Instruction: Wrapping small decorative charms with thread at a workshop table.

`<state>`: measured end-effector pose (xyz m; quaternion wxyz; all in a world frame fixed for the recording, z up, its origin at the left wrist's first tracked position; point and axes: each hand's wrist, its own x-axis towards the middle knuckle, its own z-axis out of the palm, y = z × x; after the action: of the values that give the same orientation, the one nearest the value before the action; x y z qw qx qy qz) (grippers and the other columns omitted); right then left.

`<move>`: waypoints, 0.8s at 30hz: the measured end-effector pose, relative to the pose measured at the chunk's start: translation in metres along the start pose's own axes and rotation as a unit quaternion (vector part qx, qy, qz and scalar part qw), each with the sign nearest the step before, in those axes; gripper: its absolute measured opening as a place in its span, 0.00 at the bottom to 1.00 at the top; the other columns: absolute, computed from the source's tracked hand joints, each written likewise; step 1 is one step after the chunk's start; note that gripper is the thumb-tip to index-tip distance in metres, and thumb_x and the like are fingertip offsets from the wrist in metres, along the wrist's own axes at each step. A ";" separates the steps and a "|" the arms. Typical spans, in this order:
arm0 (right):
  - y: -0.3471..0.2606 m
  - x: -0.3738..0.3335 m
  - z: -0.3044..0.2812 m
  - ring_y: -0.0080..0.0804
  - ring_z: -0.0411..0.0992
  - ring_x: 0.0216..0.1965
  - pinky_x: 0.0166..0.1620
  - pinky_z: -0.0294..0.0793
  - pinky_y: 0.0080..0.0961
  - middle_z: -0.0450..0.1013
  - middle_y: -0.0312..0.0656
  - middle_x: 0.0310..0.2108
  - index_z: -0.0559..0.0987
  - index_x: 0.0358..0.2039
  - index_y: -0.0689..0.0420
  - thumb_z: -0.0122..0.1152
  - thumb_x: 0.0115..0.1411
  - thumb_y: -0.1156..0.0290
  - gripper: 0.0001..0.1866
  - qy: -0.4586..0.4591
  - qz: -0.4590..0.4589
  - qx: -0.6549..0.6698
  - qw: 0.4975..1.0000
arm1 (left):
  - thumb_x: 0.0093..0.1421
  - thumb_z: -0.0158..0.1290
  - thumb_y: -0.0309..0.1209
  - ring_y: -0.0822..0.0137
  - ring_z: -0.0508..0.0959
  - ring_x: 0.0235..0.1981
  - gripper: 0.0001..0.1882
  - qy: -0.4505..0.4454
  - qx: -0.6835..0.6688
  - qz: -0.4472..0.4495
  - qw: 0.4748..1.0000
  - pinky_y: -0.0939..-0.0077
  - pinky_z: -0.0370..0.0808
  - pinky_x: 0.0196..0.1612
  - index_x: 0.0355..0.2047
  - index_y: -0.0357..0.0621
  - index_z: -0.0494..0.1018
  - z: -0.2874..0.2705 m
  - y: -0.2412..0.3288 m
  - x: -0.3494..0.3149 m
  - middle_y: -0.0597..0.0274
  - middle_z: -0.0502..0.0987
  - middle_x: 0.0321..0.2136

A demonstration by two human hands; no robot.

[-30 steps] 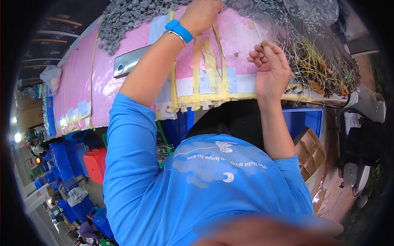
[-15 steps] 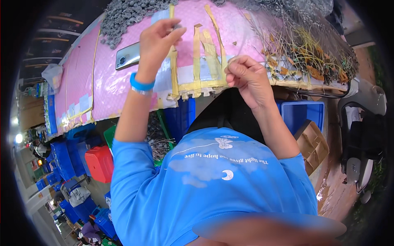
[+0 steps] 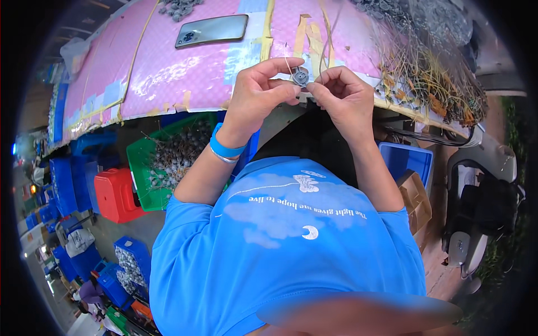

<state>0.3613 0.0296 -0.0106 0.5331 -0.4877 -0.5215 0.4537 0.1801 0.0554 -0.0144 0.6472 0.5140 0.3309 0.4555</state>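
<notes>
In front of my chest, above the table's near edge, my left hand (image 3: 259, 95) pinches a small round grey plastic part (image 3: 300, 76) between thumb and forefinger. Close against its right side is my right hand (image 3: 346, 99), thumb and forefinger pressed together on a thin grey wire (image 3: 333, 36) that runs up over the table. The wire's end at the part is hidden by my fingers. A short thin strand also shows above the part, by my left fingertips.
A phone (image 3: 213, 31) lies on the pink-covered table (image 3: 162, 73). Loose grey parts (image 3: 178, 8) are piled beyond it. Many wires (image 3: 431, 84) spread at the right. Below the edge stand a green crate (image 3: 140, 173), a red container (image 3: 115, 196), and a blue bin (image 3: 406, 159).
My left hand has come down and right from over the table to meet my right hand, with the grey part now plainly visible in its fingers. The whole view has shifted somewhat.
</notes>
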 end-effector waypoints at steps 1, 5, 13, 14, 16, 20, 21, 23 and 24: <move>0.000 -0.002 0.000 0.12 0.69 0.23 0.26 0.68 0.11 0.74 0.32 0.24 0.77 0.30 0.61 0.67 0.56 0.78 0.06 0.003 0.000 -0.002 1.000 | 0.55 0.59 0.21 0.72 0.80 0.36 0.24 0.001 0.009 0.003 1.000 0.79 0.79 0.37 0.54 0.34 0.72 0.001 0.001 -0.001 0.59 0.77 0.43; 0.003 -0.010 0.000 0.13 0.69 0.24 0.26 0.68 0.11 0.74 0.31 0.24 0.77 0.30 0.61 0.67 0.56 0.78 0.06 0.013 -0.003 -0.026 1.000 | 0.56 0.57 0.21 0.71 0.80 0.36 0.22 0.015 0.004 -0.004 1.000 0.79 0.81 0.36 0.53 0.34 0.73 0.005 0.004 -0.002 0.59 0.77 0.42; 0.016 -0.029 0.004 0.14 0.71 0.25 0.29 0.71 0.12 0.76 0.33 0.27 0.76 0.31 0.61 0.67 0.57 0.79 0.06 0.004 -0.007 -0.023 1.000 | 0.61 0.52 0.22 0.61 0.84 0.38 0.18 0.033 -0.052 -0.039 0.997 0.79 0.83 0.35 0.51 0.30 0.73 0.002 0.002 -0.005 0.54 0.80 0.35; 0.018 -0.032 0.005 0.15 0.72 0.26 0.30 0.72 0.13 0.76 0.33 0.28 0.77 0.31 0.61 0.68 0.56 0.78 0.06 0.006 -0.031 -0.060 0.998 | 0.61 0.52 0.22 0.61 0.84 0.38 0.18 0.035 -0.052 -0.040 0.997 0.79 0.83 0.35 0.51 0.30 0.73 0.002 0.002 -0.005 0.54 0.80 0.35; 0.023 -0.036 0.006 0.16 0.74 0.27 0.32 0.74 0.14 0.77 0.34 0.28 0.77 0.31 0.62 0.68 0.55 0.78 0.07 0.008 -0.054 -0.096 0.994 | 0.61 0.50 0.21 0.59 0.84 0.36 0.16 0.048 -0.083 -0.048 0.994 0.77 0.83 0.34 0.49 0.27 0.73 0.001 0.001 -0.005 0.50 0.80 0.36; 0.028 -0.040 0.007 0.20 0.76 0.30 0.35 0.77 0.19 0.77 0.38 0.28 0.79 0.32 0.62 0.70 0.53 0.80 0.07 0.007 -0.158 -0.167 0.973 | 0.62 0.49 0.22 0.59 0.84 0.35 0.16 0.051 -0.102 -0.073 0.991 0.77 0.84 0.33 0.50 0.27 0.72 0.003 0.003 -0.004 0.49 0.80 0.36; 0.030 -0.038 0.005 0.22 0.77 0.30 0.35 0.76 0.20 0.78 0.38 0.29 0.79 0.32 0.62 0.69 0.53 0.81 0.08 -0.003 -0.207 -0.195 0.959 | 0.62 0.49 0.22 0.60 0.84 0.34 0.16 0.043 -0.119 -0.069 0.990 0.76 0.84 0.32 0.50 0.27 0.72 0.004 0.001 -0.004 0.48 0.80 0.35; 0.030 -0.035 0.001 0.23 0.77 0.31 0.36 0.76 0.20 0.78 0.39 0.29 0.79 0.32 0.62 0.69 0.52 0.82 0.08 -0.012 -0.254 -0.220 0.942 | 0.63 0.49 0.22 0.60 0.84 0.33 0.16 0.036 -0.135 -0.065 0.988 0.76 0.84 0.31 0.50 0.27 0.72 0.005 -0.001 -0.005 0.48 0.80 0.35; 0.030 -0.033 -0.002 0.24 0.77 0.31 0.36 0.76 0.21 0.78 0.39 0.30 0.79 0.33 0.62 0.68 0.52 0.83 0.08 0.000 -0.252 -0.253 0.934 | 0.63 0.48 0.23 0.60 0.84 0.32 0.15 0.031 -0.122 -0.062 0.990 0.76 0.84 0.31 0.49 0.27 0.72 0.005 -0.002 -0.005 0.47 0.80 0.36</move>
<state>0.3627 -0.0001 -0.0439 0.4888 -0.4593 -0.7247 0.1576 0.1835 0.0483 -0.0151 0.7212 0.3953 0.3240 0.4676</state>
